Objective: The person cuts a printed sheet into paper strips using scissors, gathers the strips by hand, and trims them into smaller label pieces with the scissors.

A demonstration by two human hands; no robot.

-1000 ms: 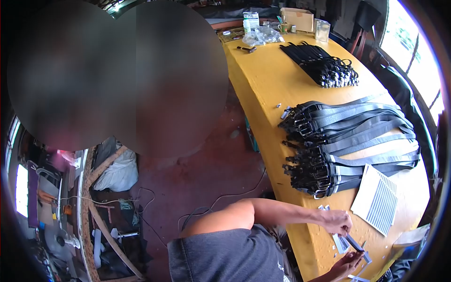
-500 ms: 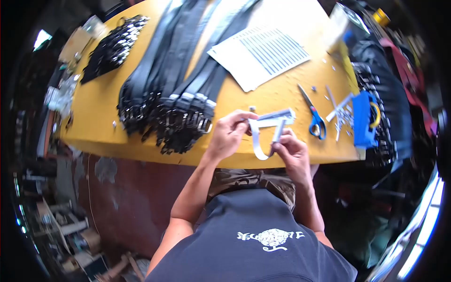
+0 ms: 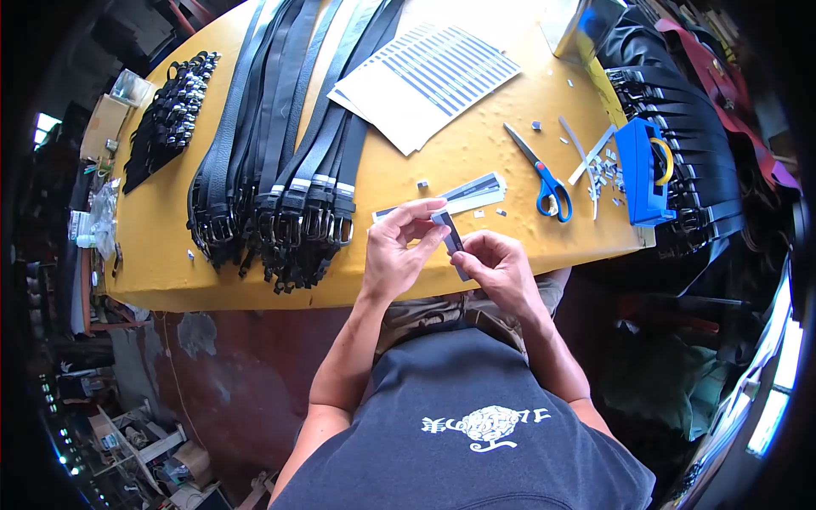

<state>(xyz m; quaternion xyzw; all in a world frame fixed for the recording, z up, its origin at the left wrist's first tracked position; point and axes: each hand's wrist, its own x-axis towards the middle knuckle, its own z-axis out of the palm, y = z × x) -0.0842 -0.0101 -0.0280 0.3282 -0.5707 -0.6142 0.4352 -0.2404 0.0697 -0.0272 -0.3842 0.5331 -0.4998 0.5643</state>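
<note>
Both hands pinch a small dark-and-white strip [image 3: 452,241] over the near edge of the yellow table [image 3: 340,287]. My left hand [image 3: 401,246] holds its upper end between thumb and fingers. At the lower end, my right hand [image 3: 497,262] grips with thumb and forefinger. Just beyond the hands lie cut printed strips [image 3: 476,193], fanned out. Blue-handled scissors [image 3: 548,180] rest to the right, blades pointing away. Printed sheets [image 3: 433,76] lie farther back, partly over the black belts [image 3: 289,153].
A blue tape dispenser [image 3: 643,174] stands at the right edge, beside scattered paper scraps [image 3: 605,174]. More black belts [image 3: 680,144] hang or lie beyond it. A bundle of black straps with metal clips [image 3: 170,115] lies at the left.
The head view has swung round and settled over the table. The strip, which hung in a loop between the hands, is now a short, straight piece, and the hands are closer together.
</note>
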